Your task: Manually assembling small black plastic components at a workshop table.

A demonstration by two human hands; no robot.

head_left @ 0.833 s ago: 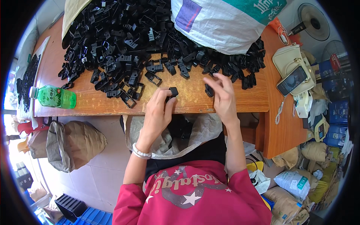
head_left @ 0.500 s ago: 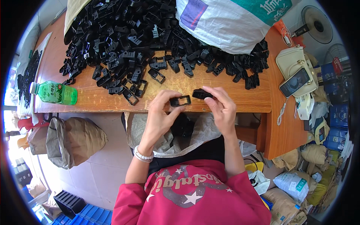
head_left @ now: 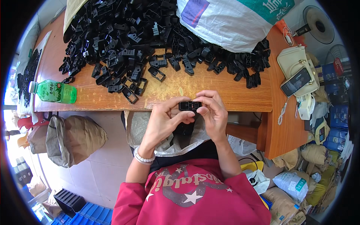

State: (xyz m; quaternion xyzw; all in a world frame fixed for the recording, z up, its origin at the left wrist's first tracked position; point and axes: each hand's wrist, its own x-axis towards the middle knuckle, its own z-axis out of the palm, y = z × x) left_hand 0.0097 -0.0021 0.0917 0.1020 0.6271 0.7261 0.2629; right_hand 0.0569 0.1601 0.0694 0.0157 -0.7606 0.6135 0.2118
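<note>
Both my hands meet at the table's near edge around a small black plastic part (head_left: 189, 106). My left hand (head_left: 165, 119) pinches its left end between thumb and fingers. With thumb and fingertips, my right hand (head_left: 213, 116) grips the right end. The part looks like a frame with an insert in it, though the fingers hide its ends. Beyond my hands spreads a large heap of black plastic parts (head_left: 123, 41), some of them open rectangular frames. Below my hands an open whitish sack (head_left: 140, 131) hangs over my lap, with dark pieces inside.
A green bottle (head_left: 56, 92) stands on the table's left side. A white woven sack (head_left: 221, 26) lies on the heap's right. Farther right are a cream handbag (head_left: 290, 60), a phone (head_left: 296, 82) and a fan (head_left: 318, 24). A brown sack (head_left: 78, 140) stands at the lower left.
My hands have come together. The open frame from my left hand and the black piece from my right hand now appear joined as one part between them.
</note>
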